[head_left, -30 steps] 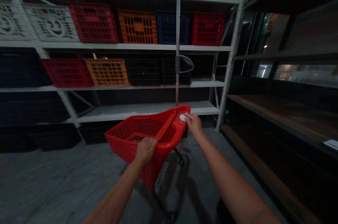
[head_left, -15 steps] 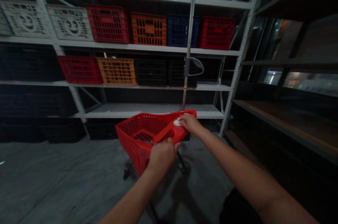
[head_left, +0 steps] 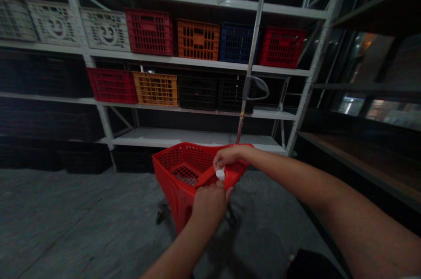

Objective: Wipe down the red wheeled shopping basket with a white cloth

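A red plastic shopping cart (head_left: 171, 187) with a perforated basket stands on the floor in front of me. My left hand (head_left: 210, 204) is closed around the near edge of its handle. Just beyond it, my right hand (head_left: 226, 157) reaches over the handle, its fingers closed on a small white wad (head_left: 220, 173) that looks like a cloth or tissue. The wad touches the red handle beside my left fingers. A metal pole (head_left: 253, 51) with a grey grip and a white flag rises from the cart's far right corner.
White metal shelving (head_left: 197, 62) stands behind the cart, holding a red crate (head_left: 149, 33), an orange crate (head_left: 198, 40), a yellow crate (head_left: 156, 89) and several others. Dark shelves (head_left: 368, 156) stand close on the right. Grey concrete floor (head_left: 82, 217) lies to the left.
My right hand has moved the white wad along the handle, down toward my left hand. The left hand keeps its hold. The view has shifted slightly left.
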The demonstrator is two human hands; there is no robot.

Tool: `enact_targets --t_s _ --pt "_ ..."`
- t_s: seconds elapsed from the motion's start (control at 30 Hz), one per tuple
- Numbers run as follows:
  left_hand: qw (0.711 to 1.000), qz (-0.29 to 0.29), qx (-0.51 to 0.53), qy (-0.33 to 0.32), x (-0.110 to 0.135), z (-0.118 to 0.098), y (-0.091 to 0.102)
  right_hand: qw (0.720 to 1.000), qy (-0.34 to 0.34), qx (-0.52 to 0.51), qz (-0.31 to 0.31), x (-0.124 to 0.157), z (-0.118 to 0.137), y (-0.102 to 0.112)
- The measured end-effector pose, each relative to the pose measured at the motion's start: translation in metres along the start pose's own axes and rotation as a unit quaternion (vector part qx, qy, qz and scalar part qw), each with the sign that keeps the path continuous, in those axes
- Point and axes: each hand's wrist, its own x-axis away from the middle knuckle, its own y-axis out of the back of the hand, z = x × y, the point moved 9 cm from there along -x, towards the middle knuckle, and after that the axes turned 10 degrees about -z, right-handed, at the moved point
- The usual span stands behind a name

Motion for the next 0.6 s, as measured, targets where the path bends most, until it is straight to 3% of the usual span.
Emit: enact_targets --t_s 0.13,0.23,0.4,0.6 --pt "1.000 0.014 0.006 0.006 0.002 0.008 0.002 0.991 -0.098 0.068 -0.068 0.006 -0.045 0.033" --pt "1.000 0.014 0.003 0.007 0.001 0.010 0.004 0.984 -0.117 0.091 -0.094 0.009 -0.053 0.039" --pt "1.000 0.004 -0.018 0.012 -0.001 0.012 0.004 0.983 -0.091 0.113 -0.112 -0.003 -0.017 0.021" --pt "0.999 -0.011 -0.030 0.011 -0.002 0.012 0.005 0.993 0.057 0.043 -0.092 0.016 0.036 -0.003"
